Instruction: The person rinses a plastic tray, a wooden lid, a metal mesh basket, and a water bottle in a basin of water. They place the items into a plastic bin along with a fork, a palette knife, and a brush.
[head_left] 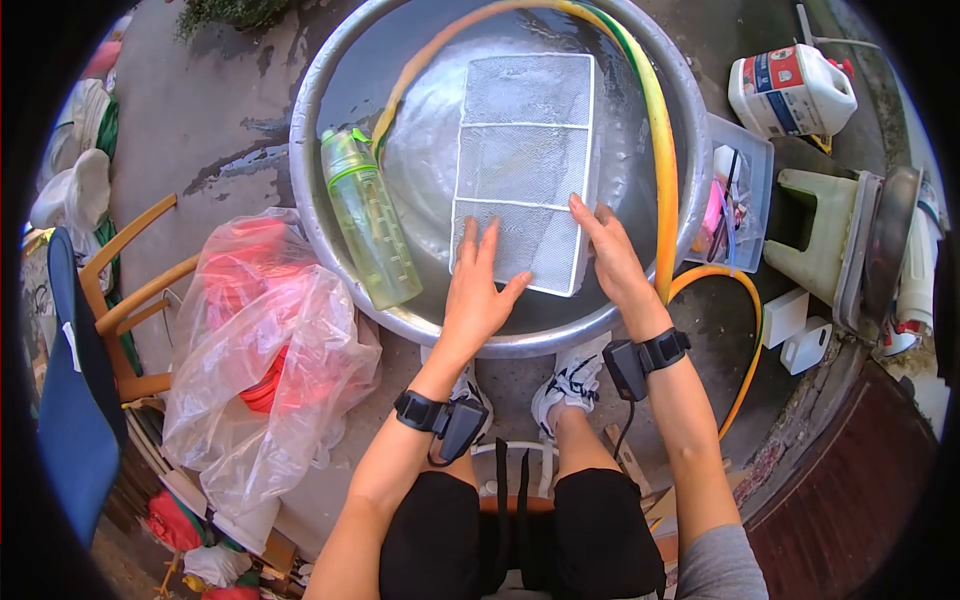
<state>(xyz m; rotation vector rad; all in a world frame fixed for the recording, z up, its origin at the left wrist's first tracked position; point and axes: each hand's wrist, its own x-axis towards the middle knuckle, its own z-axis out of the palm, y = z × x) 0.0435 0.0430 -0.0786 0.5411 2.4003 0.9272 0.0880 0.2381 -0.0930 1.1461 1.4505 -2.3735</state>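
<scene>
A white wire-mesh rack point(525, 160) with a pale frame lies in the water of a large round metal basin point(305, 110). My left hand point(480, 295) is spread flat over its near left part, fingertips on the mesh and thumb stretched out. At the rack's right edge is my right hand point(620, 265), one digit over the frame and the others bent past the side, partly hidden. A green transparent water bottle point(370, 220) leans against the basin's left inner wall. Around the basin's inside curves a yellow hose point(660, 150), passing over the rim near my right wrist.
On the left, a clear plastic bag point(270, 370) with pink-red contents sits beside a blue-backed wooden chair point(75, 370). To the right are a white jug point(790, 90), a clear plastic bin point(755, 165) of small items and a pale stool point(815, 230). My shoes point(570, 385) stand below the basin.
</scene>
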